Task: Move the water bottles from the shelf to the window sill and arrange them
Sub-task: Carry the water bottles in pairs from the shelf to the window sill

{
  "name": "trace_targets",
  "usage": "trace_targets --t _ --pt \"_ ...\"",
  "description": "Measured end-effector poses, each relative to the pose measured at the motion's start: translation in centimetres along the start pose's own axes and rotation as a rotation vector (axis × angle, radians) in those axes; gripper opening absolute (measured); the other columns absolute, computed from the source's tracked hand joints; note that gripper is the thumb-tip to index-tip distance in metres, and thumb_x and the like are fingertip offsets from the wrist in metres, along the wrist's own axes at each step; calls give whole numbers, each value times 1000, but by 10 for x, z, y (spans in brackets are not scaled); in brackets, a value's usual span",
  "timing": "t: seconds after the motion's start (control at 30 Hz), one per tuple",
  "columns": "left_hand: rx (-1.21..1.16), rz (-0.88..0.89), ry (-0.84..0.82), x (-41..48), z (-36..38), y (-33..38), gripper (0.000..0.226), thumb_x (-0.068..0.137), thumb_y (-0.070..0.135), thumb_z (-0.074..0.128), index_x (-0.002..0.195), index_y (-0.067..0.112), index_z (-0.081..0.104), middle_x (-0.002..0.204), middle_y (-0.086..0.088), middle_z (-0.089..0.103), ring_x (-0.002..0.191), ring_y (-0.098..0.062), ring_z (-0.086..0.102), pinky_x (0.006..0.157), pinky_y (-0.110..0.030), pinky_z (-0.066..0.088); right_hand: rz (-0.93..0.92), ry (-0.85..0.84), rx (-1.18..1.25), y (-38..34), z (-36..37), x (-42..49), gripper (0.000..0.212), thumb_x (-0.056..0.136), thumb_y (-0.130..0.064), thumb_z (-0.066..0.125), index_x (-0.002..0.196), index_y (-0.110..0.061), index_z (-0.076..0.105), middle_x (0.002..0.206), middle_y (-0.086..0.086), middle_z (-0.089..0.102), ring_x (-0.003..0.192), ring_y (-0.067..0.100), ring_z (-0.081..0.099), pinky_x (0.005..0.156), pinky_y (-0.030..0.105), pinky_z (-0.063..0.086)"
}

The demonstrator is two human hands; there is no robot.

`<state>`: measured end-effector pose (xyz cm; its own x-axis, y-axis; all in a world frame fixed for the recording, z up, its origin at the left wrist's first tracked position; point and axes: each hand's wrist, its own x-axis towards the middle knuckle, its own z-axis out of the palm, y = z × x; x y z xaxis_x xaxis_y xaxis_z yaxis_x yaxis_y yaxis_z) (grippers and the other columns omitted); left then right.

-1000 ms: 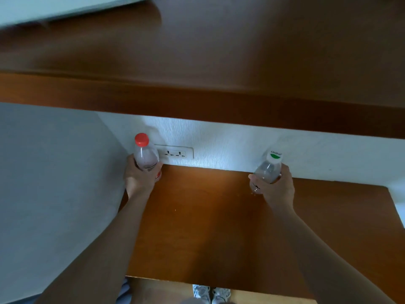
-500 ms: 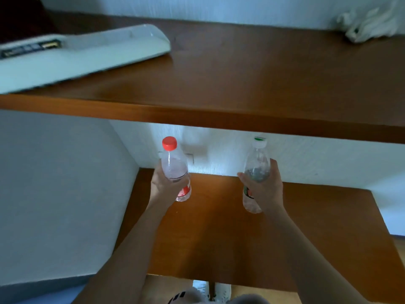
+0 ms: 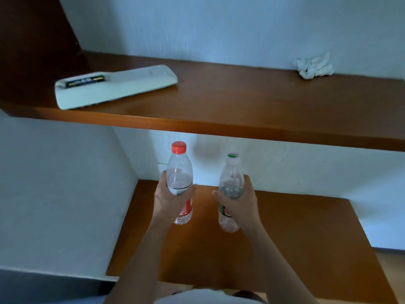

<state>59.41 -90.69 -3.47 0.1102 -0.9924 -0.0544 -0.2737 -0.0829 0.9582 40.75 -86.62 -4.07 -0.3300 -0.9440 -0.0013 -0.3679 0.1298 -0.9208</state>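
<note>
While both bottles are up off the wood, here is the picture: the red-capped bottle (image 3: 179,172) sits in the left hand (image 3: 169,200), fingers (image 3: 190,191) curled round its middle and thumb up the near side. Its red label peeks out below the palm. Just beside it, not touching, the white-capped bottle (image 3: 231,183) is in the right hand (image 3: 240,205), whose fingers (image 3: 248,184) are wrapped round the body – a firm grip on each. A green mark shows on that white cap, and a red-and-green label shows low on the bottle.

Both bottles are roughly upright, caps pointing up toward the underside of the upper shelf (image 3: 241,106), bases hanging clear above the lower shelf (image 3: 295,233). Both forearms reach in from the bottom of the view.

Moving outward – on the upper shelf, at the left, lies a long white device (image 3: 122,86) with an open battery compartment at its far-left end. Over at the right, against the pale wall (image 3: 219,29), sits a crumpled white tissue (image 3: 313,66).
</note>
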Motion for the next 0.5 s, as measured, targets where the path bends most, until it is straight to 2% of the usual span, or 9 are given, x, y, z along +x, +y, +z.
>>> trace_targets --t 0.1,0.27,0.33,0.4,0.5 --pt "-19 -8 46 -5 -13 2 69 76 28 82 131 30 41 116 8 54 107 -15 54 67 -14 46 -20 -37 -7 -10 12 2 74 74 -46 84 133 -27 43 113 -14 57 97 8 62 63 8 51" --pt "-36 7 116 -21 -37 0 73 72 38 83 133 26 45 119 2 60 107 -17 60 84 -32 54 -74 -167 -2 -26 36 6 68 72 -48 84 125 -29 47 106 -19 57 95 5 62 64 3 47" --pt "-51 13 162 -28 -46 1 70 71 41 84 129 26 48 114 2 63 103 -17 64 80 -30 55 -65 -239 14 -33 44 6 68 72 -45 85 125 -35 44 106 -25 53 95 0 59 62 4 46" --pt "-62 18 216 -39 -54 4 65 71 42 84 124 28 49 109 4 64 98 -14 65 73 -22 53 -84 -308 39 -40 50 4 71 71 -45 86 126 -40 41 107 -26 52 96 0 58 67 6 45" --pt "-75 30 312 -59 -66 6 54 73 33 84 116 33 51 102 7 66 92 -9 67 69 -20 57 -213 -427 69 -48 62 -2 69 71 -42 87 123 -41 42 108 -25 56 103 -4 59 70 7 51"
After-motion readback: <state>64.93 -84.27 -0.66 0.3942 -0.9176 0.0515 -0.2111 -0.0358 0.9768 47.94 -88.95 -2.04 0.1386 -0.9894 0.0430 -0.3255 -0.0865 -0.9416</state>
